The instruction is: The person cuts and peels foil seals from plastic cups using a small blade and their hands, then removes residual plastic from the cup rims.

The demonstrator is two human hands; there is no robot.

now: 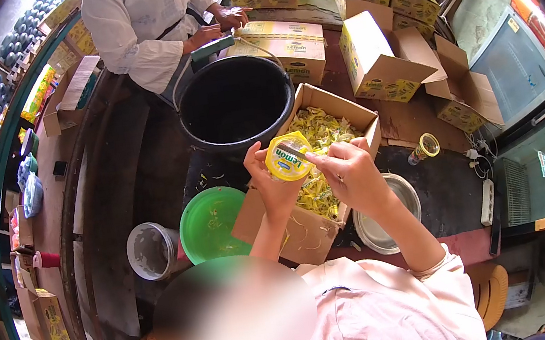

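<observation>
My left hand [276, 187] is wrapped around a jar with a yellow rim and a round "Lemon" label [283, 163], its labelled end turned up toward me. My right hand [352, 172] pinches a thin, flat greyish strip [294, 150] that lies across the label; its exact kind is unclear. Below both hands stands an open cardboard box [368, 123] full of small yellow-wrapped candies [321, 122]. One flap [255, 224] of that box folds out toward me.
A large black bucket [236, 102] stands beyond my hands, a green basin [197, 228] and white bucket [152, 250] to the left. Right are a metal bowl [413, 193] and another yellow-rimmed jar [427, 145]. Across, a person [144, 32] touches a closed Lemon carton [287, 47].
</observation>
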